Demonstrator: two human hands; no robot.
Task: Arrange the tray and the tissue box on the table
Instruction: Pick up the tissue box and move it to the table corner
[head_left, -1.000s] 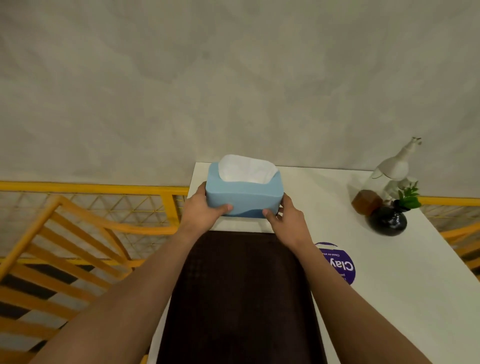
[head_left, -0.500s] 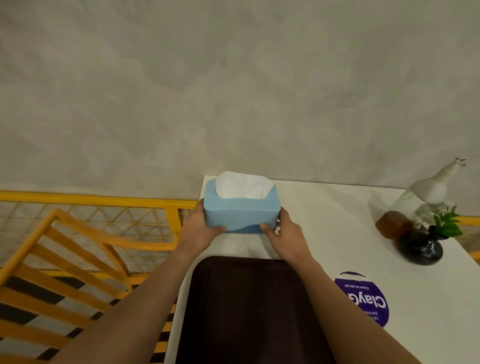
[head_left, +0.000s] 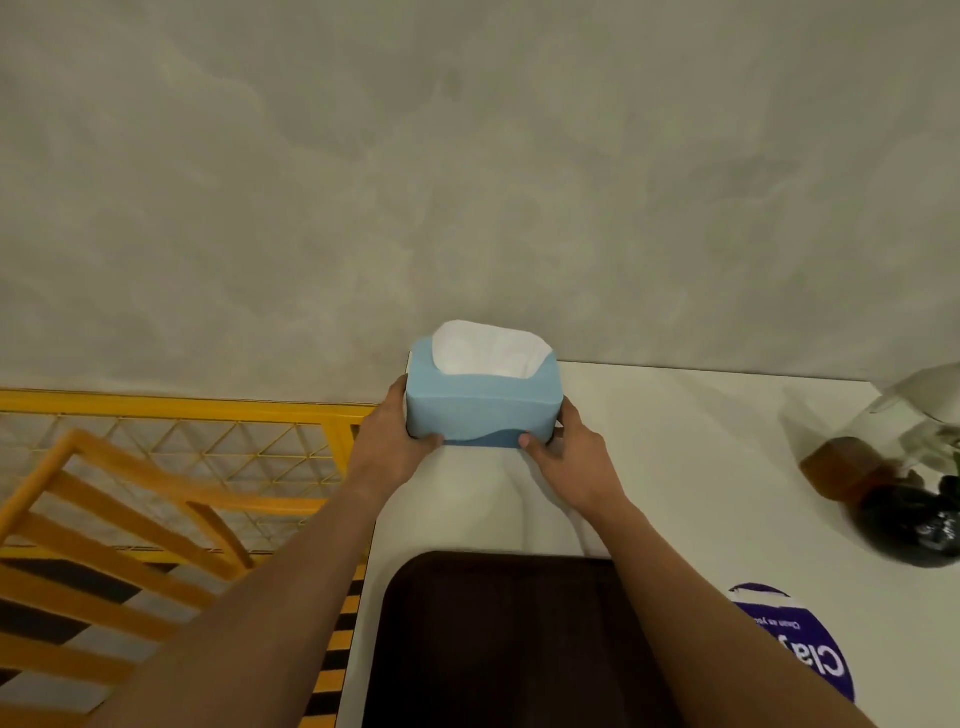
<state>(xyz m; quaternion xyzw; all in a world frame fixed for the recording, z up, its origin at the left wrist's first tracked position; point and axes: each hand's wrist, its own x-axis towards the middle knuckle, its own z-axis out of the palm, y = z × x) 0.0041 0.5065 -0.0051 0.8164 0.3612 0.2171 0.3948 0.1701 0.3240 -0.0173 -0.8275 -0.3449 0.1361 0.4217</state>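
Note:
A light blue tissue box (head_left: 483, 410) with white tissue showing at its top sits at the far left corner of the white table (head_left: 675, 467), close to the grey wall. My left hand (head_left: 389, 447) grips its left end and my right hand (head_left: 566, 462) grips its right end, thumbs on the near face. A dark brown tray (head_left: 498, 639) lies on the table nearer to me, between my forearms, a gap of bare table apart from the box.
At the right edge stand a black round vase (head_left: 914, 530) with a plant and a glass bottle (head_left: 852, 457) of brown liquid. A purple round sticker (head_left: 800, 649) lies right of the tray. A yellow railing (head_left: 182, 410) and an orange chair (head_left: 104, 519) are to the left.
Both hands have pushed the tissue box away from the tray toward the far left corner by the wall. The view has shifted, so the vase and bottle sit further right.

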